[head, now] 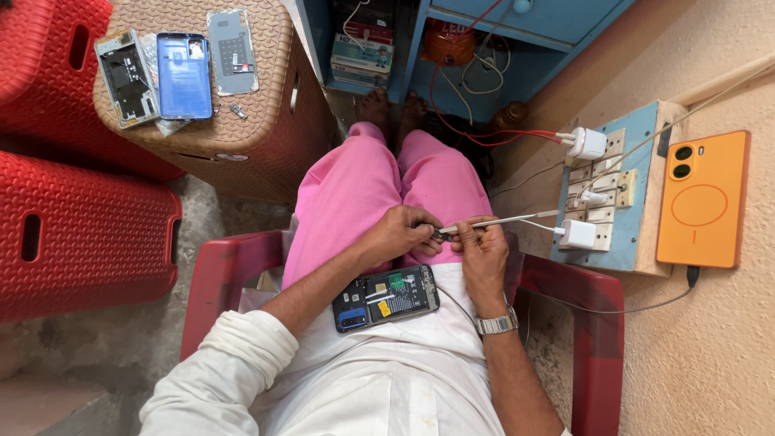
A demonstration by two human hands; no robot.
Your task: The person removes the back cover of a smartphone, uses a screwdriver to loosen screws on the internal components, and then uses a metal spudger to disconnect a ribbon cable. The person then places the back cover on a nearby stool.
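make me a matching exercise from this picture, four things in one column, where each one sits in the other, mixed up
Things:
1. opened phone
2. blue back cover
3. orange phone
4. tweezers

Places:
A. on the brown woven stool
B. between the two hands
C. on the person's lap
D. on the ledge beside the switchboard

Pairs: 1-C, 2-A, 3-D, 4-B

Your left hand [401, 232] and right hand [476, 250] meet above your lap, an opened phone [386, 296] lying just below them. Far ahead to the left, three phone parts [179, 71] rest on a stool [266, 113]. A switchboard [605, 194] stands right of your right hand.
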